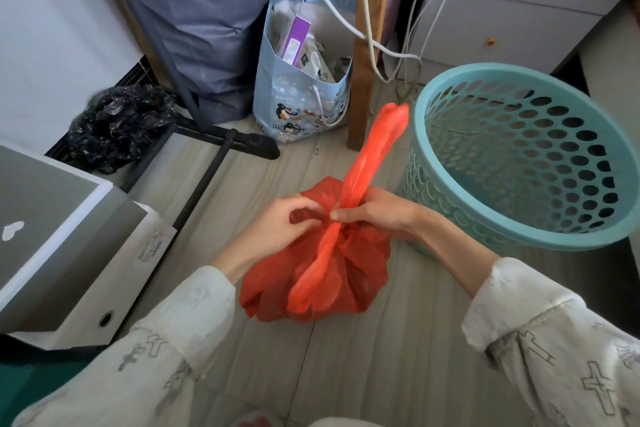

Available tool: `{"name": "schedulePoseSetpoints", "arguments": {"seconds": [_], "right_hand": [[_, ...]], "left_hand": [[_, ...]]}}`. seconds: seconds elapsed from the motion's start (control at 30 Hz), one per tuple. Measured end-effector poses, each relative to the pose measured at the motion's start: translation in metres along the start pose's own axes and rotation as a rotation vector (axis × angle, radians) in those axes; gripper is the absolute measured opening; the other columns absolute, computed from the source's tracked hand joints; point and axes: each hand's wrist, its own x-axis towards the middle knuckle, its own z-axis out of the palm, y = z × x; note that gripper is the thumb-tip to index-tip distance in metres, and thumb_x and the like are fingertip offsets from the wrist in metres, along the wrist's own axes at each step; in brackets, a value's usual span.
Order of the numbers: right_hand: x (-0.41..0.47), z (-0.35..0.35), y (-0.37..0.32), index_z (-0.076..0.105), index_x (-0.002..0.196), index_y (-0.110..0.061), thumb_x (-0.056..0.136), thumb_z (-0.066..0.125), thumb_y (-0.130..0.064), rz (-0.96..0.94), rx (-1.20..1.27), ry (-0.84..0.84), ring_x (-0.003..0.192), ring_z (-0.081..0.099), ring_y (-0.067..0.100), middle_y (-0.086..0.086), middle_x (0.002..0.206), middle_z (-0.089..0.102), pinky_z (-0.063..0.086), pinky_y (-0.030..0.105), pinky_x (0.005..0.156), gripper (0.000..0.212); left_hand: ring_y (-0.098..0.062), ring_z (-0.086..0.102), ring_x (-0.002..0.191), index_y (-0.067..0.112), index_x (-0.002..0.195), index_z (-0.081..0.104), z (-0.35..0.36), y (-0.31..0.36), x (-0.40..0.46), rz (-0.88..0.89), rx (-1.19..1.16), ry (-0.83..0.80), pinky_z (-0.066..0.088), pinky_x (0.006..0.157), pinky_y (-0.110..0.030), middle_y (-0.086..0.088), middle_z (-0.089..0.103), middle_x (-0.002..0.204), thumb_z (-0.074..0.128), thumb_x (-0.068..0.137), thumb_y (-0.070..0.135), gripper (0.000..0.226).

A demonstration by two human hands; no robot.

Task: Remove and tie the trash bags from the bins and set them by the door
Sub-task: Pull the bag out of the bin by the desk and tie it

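Observation:
A red trash bag (349, 274) sits on the pale wooden floor in the middle of the view. Its neck is gathered at the top. One twisted tail of the bag stands up and to the right; the other lies down over the front of the bag. My left hand (277, 226) pinches the gathered plastic at the knot from the left. From the right, my right hand (377, 212) grips the base of the raised tail. A teal perforated bin (519, 156), with no bag in it, stands just right of the bag, tilted toward me.
A crumpled black plastic bag (117, 122) lies at the left by the wall. A blue penguin-print gift bag (301, 80) and a large grey bag (211, 21) stand behind. A wooden leg (363, 56) with white cables, a black stand base (221, 139), grey boxes (62, 239) and white drawers (512, 11) surround the floor.

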Motion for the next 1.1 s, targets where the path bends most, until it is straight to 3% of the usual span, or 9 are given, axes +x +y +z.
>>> {"name": "schedulePoseSetpoints", "arguments": {"seconds": [0.17, 0.43, 0.53, 0.6, 0.7, 0.8, 0.9, 1.0, 1.1], "right_hand": [[-0.003, -0.005, 0.005, 0.062, 0.067, -0.015, 0.08, 0.062, 0.004, -0.024, -0.056, -0.052, 0.055, 0.056, -0.004, -0.012, 0.059, 0.062, 0.044, 0.01, 0.061, 0.023], [0.002, 0.003, 0.01, 0.046, 0.065, -0.028, 0.076, 0.064, 0.003, -0.207, -0.488, 0.152, 0.058, 0.047, -0.003, -0.011, 0.066, 0.048, 0.037, 0.01, 0.06, 0.037], [0.001, 0.008, 0.017, 0.053, 0.08, -0.007, 0.08, 0.06, -0.006, -0.336, -0.655, 0.232, 0.067, 0.049, 0.017, 0.009, 0.074, 0.055, 0.035, 0.021, 0.061, 0.007], [0.001, 0.013, 0.016, 0.056, 0.086, 0.005, 0.081, 0.057, -0.004, -0.378, -0.725, 0.284, 0.069, 0.047, 0.02, 0.014, 0.076, 0.056, 0.029, 0.02, 0.06, 0.01], [0.005, 0.018, 0.014, 0.059, 0.08, 0.011, 0.077, 0.056, 0.004, -0.355, -0.638, 0.3, 0.071, 0.051, 0.023, 0.021, 0.077, 0.06, 0.033, 0.025, 0.063, 0.008], [0.01, 0.018, 0.012, 0.064, 0.079, 0.01, 0.069, 0.063, 0.004, -0.098, -0.298, 0.329, 0.07, 0.054, 0.022, 0.015, 0.074, 0.061, 0.046, 0.036, 0.068, 0.012], [0.008, 0.018, 0.007, 0.067, 0.079, 0.006, 0.07, 0.063, 0.004, 0.041, 0.06, 0.304, 0.068, 0.053, 0.02, 0.011, 0.07, 0.061, 0.042, 0.031, 0.065, 0.01], [0.005, 0.017, 0.004, 0.068, 0.071, -0.008, 0.073, 0.062, 0.001, 0.053, 0.136, 0.309, 0.074, 0.054, 0.023, 0.009, 0.072, 0.064, 0.041, 0.033, 0.071, 0.011], [0.004, 0.015, 0.006, 0.067, 0.082, -0.007, 0.076, 0.06, 0.004, 0.027, 0.156, 0.332, 0.071, 0.056, 0.015, 0.006, 0.076, 0.063, 0.044, 0.023, 0.068, 0.014]], "left_hand": [[-0.014, 0.059, 0.101, 0.009, 0.101, 0.068, 0.012, 0.0, 0.005, 0.066, 0.046, -0.01, 0.043, 0.091, -0.021, -0.008, 0.065, 0.106, 0.071, 0.075, 0.009, 0.027], [0.003, 0.056, 0.078, 0.011, 0.089, 0.069, 0.017, -0.004, 0.006, 0.017, 0.076, 0.023, 0.039, 0.075, -0.008, 0.005, 0.063, 0.089, 0.066, 0.08, 0.014, 0.01], [0.001, 0.057, 0.077, 0.01, 0.091, 0.069, 0.014, -0.003, 0.005, -0.047, 0.032, 0.024, 0.038, 0.074, -0.004, 0.003, 0.065, 0.089, 0.064, 0.083, 0.016, 0.012], [0.004, 0.056, 0.078, 0.011, 0.091, 0.068, 0.013, -0.002, 0.004, -0.089, -0.007, -0.011, 0.037, 0.073, -0.002, 0.006, 0.063, 0.089, 0.059, 0.086, 0.015, 0.011], [0.007, 0.055, 0.073, 0.014, 0.087, 0.066, 0.011, 0.0, 0.003, -0.082, -0.036, -0.046, 0.039, 0.071, -0.004, 0.006, 0.062, 0.087, 0.06, 0.085, 0.016, 0.006], [0.006, 0.051, 0.062, 0.014, 0.081, 0.063, 0.013, 0.001, 0.001, -0.073, -0.034, -0.021, 0.038, 0.061, -0.008, 0.009, 0.058, 0.077, 0.07, 0.078, 0.015, 0.008], [0.007, 0.05, 0.057, 0.015, 0.077, 0.06, 0.017, 0.002, -0.002, -0.073, 0.008, 0.059, 0.037, 0.057, -0.009, 0.013, 0.055, 0.07, 0.07, 0.077, 0.014, 0.01], [0.006, 0.049, 0.056, 0.021, 0.07, 0.057, 0.02, 0.002, -0.002, -0.091, 0.025, 0.135, 0.037, 0.056, -0.011, 0.014, 0.054, 0.064, 0.07, 0.076, 0.016, 0.015], [0.008, 0.051, 0.058, 0.02, 0.076, 0.062, 0.021, 0.003, -0.001, -0.11, 0.0, 0.13, 0.038, 0.062, -0.013, 0.014, 0.057, 0.068, 0.069, 0.077, 0.014, 0.009]]}}
